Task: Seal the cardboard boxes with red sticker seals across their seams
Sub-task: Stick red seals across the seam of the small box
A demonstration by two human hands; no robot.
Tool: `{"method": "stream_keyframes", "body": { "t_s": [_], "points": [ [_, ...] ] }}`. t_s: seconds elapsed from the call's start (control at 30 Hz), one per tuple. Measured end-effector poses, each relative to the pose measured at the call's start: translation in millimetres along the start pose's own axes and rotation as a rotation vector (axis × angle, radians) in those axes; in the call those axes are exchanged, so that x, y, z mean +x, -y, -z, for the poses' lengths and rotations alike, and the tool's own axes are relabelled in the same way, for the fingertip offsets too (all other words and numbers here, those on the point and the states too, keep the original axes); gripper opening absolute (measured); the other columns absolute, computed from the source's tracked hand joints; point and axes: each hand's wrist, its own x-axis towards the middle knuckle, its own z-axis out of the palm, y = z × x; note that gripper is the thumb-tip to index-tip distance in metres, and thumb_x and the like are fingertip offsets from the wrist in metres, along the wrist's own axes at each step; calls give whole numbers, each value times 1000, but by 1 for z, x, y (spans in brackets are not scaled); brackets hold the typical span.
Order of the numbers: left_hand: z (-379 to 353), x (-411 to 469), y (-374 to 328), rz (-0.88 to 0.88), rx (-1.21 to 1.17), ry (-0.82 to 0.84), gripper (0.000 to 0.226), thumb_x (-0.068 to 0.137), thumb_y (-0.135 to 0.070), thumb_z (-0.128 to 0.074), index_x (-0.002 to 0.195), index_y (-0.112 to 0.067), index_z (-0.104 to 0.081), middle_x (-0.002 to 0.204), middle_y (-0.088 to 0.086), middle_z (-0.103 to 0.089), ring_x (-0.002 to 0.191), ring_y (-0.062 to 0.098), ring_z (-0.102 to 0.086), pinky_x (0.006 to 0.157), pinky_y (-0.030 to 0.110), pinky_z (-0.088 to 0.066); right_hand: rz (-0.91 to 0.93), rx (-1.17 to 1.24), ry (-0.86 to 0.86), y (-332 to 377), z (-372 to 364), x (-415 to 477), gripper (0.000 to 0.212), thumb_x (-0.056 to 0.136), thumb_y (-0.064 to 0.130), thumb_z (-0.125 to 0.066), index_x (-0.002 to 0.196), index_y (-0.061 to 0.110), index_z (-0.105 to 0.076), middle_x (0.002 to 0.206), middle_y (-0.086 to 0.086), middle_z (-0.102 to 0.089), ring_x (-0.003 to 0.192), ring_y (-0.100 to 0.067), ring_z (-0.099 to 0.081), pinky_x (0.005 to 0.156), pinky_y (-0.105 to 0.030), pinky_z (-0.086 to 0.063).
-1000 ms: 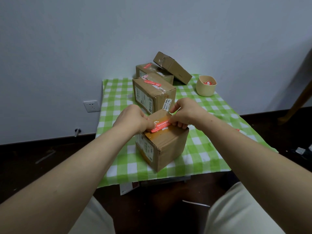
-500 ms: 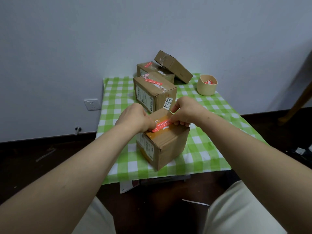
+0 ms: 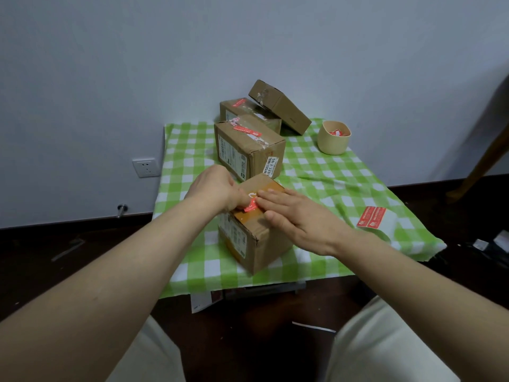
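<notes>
flat right hand [image 3: 298,216] presses the sticker [image 3: 251,207] onto the box [image 3: 257,244]; curled left hand [image 3: 216,190] pinches its 9 o'clock end.

- Stretches both bare forearms forward, converging toward the middle.
- Curls left hand [image 3: 213,190] knuckles-up, thumb and bent fingers pinching one end of red sticker seal [image 3: 251,206].
- Lays right hand [image 3: 297,216] flat, palm down, fingers [image 3: 271,195] straight and together, tips pressing just beside the left thumb.
</notes>
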Motion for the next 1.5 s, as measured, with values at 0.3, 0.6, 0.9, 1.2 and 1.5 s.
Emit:
{"method": "stream_keyframes", "body": {
  "t_s": [0.3,0.6,0.9,1.2,1.5],
  "points": [
    [-2,0,2,1,15,0,28,66,-24,-78,85,-4,-73,85,8,-69,84,22,-64,76,37,-53,-31,-151,-87,-19,3,0,70,91,51,-7,141,16,-42,150,1,-37,144,-13,-19,114,-19,0],
    [-2,0,0,-7,42,-3,20,67,-24,-76,74,-6,-71,69,3,-56,69,20,-52,66,32,-48,-48,-75,-76,-6,-1,1,57,95,43,-22,143,16,-39,153,1,-32,143,-11,-23,114,-19,-7],
    [0,5,1,10,56,28,27,62,-27,-81,81,-10,-73,87,7,-70,85,22,-64,78,36,-53,-111,-23,-121,-4,-10,6,48,102,34,-31,145,13,-33,156,-2,-24,145,-12,-15,116,-22,-4],
    [13,5,7,26,273,16,31,64,-38,-80,78,-13,-67,78,1,-66,77,20,-61,71,31,-50,-118,-17,-123,-9,-9,5,47,101,32,-32,145,16,-33,156,1,-24,145,-11,-15,114,-17,-2],
    [-16,-30,27,-773,571,146,85,68,-46,-3,145,-22,-31,154,-5,-26,144,9,-13,113,20,5,-113,-17,-130,-10,-14,5,66,89,43,-16,145,13,-33,156,-2,-25,145,-12,-16,115,-19,-2]
  ]
}}
